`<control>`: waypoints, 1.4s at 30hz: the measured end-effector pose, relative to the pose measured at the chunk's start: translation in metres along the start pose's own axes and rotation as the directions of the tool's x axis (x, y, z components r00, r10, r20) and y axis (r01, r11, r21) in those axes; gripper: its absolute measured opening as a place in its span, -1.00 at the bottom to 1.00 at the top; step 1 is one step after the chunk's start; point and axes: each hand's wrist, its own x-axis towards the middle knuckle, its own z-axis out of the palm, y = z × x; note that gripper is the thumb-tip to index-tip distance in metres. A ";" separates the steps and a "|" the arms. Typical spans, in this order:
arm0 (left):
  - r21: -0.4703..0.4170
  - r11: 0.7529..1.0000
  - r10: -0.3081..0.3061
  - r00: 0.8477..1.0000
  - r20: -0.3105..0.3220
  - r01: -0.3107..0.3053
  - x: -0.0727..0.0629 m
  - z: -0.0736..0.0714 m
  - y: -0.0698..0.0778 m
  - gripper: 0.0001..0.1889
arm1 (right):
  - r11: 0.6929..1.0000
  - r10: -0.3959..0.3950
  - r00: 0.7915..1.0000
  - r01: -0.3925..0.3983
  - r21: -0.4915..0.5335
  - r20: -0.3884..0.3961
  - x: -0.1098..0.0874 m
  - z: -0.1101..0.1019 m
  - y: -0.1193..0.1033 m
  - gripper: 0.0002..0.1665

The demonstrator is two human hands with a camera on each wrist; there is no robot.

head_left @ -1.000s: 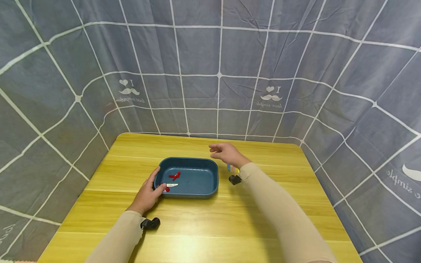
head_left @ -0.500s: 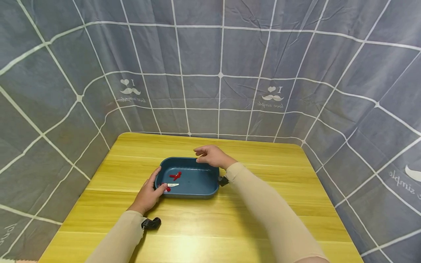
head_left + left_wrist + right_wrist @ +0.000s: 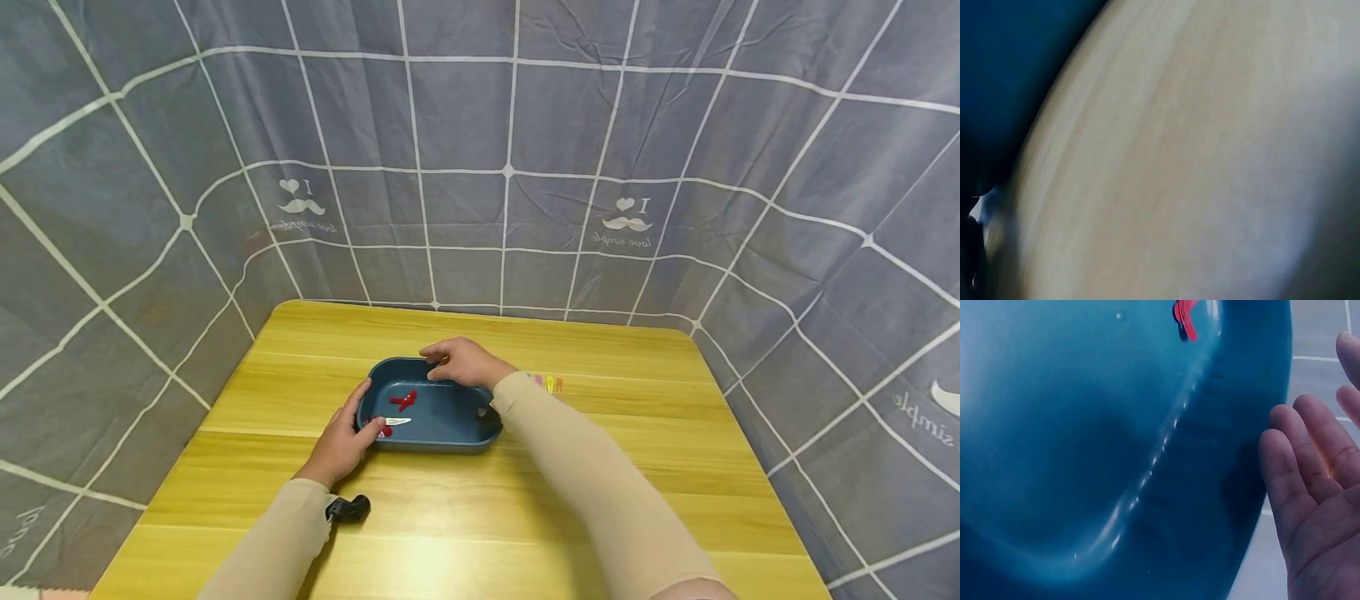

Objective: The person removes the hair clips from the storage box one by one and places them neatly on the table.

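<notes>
A dark blue plastic basin (image 3: 442,421) stands on the table. My left hand (image 3: 339,442) grips its left side, the thumb reaching over the rim. Near that thumb lie a white tapered piece (image 3: 397,422) and a red-and-pink piece (image 3: 385,432), partly hidden. A small red piece with narrow prongs (image 3: 405,401) lies on the basin floor, also visible as red strips (image 3: 1186,319) in the right wrist view. My right hand (image 3: 471,364) hovers at the basin's far rim, fingers loosely bent, thumb apart from them, with nothing visible in it.
Several small colourful pieces (image 3: 551,383), pink, yellow and orange among them, lie in a row right of the basin, partly behind the right sleeve (image 3: 577,458). The wooden table (image 3: 435,533) backs onto a grey curtain (image 3: 465,208) with white grid lines.
My right hand has moved left, from beside the row of colourful pieces to over the basin's far rim. The left hand keeps its place at the basin.
</notes>
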 end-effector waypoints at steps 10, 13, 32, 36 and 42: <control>0.000 1.000 0.004 1.000 -0.002 -0.004 0.001 -0.001 0.001 -0.19 | 0.999 0.004 0.999 -0.001 -0.055 0.051 0.020 0.022 -0.006 -0.41; 0.007 1.000 -0.002 1.000 0.003 0.002 0.001 0.000 0.002 -0.19 | 0.995 0.024 0.997 -0.017 -0.099 0.069 0.025 0.031 -0.009 -0.43; -0.004 1.000 0.008 0.999 -0.034 -0.008 -0.002 0.005 -0.004 -0.19 | 0.946 0.051 0.984 0.007 -0.325 0.168 0.044 0.082 -0.016 -0.45; 0.003 1.000 0.021 0.999 -0.031 -0.021 -0.002 0.004 -0.003 -0.20 | 0.934 0.038 0.979 0.036 -0.355 0.199 0.047 0.086 -0.017 -0.43; 0.011 1.000 0.022 0.999 -0.031 -0.021 -0.001 0.003 -0.004 -0.20 | 0.923 0.020 0.972 0.073 -0.377 0.236 0.050 0.088 -0.021 -0.45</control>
